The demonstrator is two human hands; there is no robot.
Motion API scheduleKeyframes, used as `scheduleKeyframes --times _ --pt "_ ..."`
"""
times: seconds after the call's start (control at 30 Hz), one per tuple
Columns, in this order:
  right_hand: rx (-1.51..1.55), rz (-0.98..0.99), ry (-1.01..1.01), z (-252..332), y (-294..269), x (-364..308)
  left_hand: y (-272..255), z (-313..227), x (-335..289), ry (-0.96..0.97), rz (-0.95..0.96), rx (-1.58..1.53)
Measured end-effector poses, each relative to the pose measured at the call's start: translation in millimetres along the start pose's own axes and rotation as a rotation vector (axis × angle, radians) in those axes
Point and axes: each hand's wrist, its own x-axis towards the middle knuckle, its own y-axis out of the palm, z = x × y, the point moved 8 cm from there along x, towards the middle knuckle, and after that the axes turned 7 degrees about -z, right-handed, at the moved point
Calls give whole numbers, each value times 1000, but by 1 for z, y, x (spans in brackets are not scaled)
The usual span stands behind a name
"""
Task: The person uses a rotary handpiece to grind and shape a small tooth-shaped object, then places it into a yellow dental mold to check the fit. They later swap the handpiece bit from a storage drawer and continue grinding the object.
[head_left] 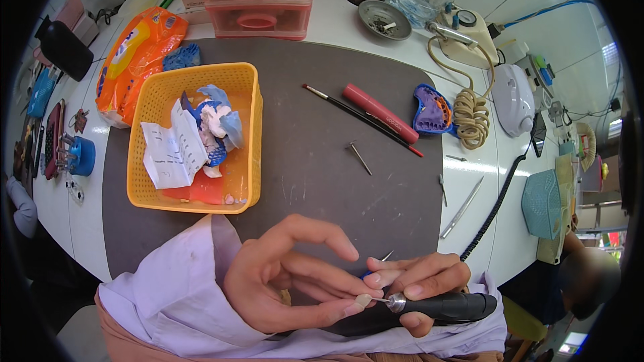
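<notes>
At the near edge of the mat, my right hand (429, 278) is wrapped round a black rotary handpiece (463, 307) with a silver collar, its nose turned left. A thin shank runs from the collar to a small pale bit (363, 299). My left hand (282, 281) pinches about that bit with thumb and a fingertip, its index finger raised and bent. A pointed metal tip and a bit of blue show behind the fingers; what they belong to is hidden. The handpiece's black coiled cord (496, 208) runs up to the right.
A yellow basket (255, 141) holds paper and blue and pink pieces. Beyond my hands lie a metal pin (359, 159), a brush (349, 112), a red tube (380, 112) and a blue impression tray (433, 108). A metal hand tool (463, 206) lies right; pink drawers (258, 10) stand behind.
</notes>
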Motion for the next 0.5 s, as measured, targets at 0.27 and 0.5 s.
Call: scheduleKeyframes --times 0.27,0.5 --pt "8 -7 -15 -1 0 -1 2 -1 1 -7 19 44" --pt "0 4 -1 -1 1 0 2 -6 2 -23 48 162"
